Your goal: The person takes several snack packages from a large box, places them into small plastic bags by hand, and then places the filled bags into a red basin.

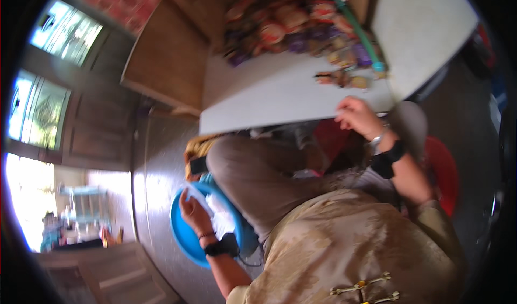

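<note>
Over a blue plastic basin [176, 227] at my left side, my left hand [196, 215] pinches what looks like a sheer plastic bag [196, 191]; blur softens the grip. White plastic material [221, 217] lies inside the basin. My right hand [355, 116], fingers loosely bent and apart, hovers at the front edge of a white tabletop [258, 98] with nothing visible in it. A few small wrapped pieces [333, 77] and a yellowish round piece [358, 82] lie just beyond that hand. Farther back is a heap of small packets [278, 27] in red, white and purple wrappers.
A turquoise rod [357, 27] lies along the heap's right side. Wooden boards [169, 49] wall the tabletop at left and back. A dark phone [198, 165] rests by my knee on a yellow-brown item [198, 145]. A red plastic tub or stool [442, 170] stands at my right.
</note>
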### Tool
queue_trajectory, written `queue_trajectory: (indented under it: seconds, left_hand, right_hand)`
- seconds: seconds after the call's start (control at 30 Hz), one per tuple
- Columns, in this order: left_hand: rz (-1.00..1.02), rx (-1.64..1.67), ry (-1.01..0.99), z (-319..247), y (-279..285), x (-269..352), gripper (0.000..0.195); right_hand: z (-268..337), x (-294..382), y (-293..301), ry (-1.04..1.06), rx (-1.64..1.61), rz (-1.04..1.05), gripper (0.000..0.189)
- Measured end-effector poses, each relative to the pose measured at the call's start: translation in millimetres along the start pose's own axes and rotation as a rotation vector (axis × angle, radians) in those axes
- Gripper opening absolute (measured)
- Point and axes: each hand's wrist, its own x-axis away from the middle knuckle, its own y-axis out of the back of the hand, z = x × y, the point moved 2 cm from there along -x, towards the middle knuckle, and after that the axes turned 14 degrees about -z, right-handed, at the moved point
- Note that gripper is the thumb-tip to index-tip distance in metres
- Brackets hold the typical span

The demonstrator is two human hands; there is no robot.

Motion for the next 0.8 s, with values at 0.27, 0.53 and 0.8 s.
queue_trajectory:
  seconds: [0.27, 0.53, 0.8]
  left_hand:
    - [0.33, -0.086, -0.474, -149, -165, 57, 0.027]
    - [0.834, 0.095, -0.725, -181, -274, 172, 0.035]
    - [0.689, 0.117, -0.652, -161, -278, 155, 0.025]
  right_hand:
    - [-7, 8, -25, -0.013, -0.129, 0.195, 0.038]
    - [3, 16, -32, -0.018, -0.246, 0.241, 0.029]
    - [-21, -6, -25, 0.262, 0.163, -0.153, 0.023]
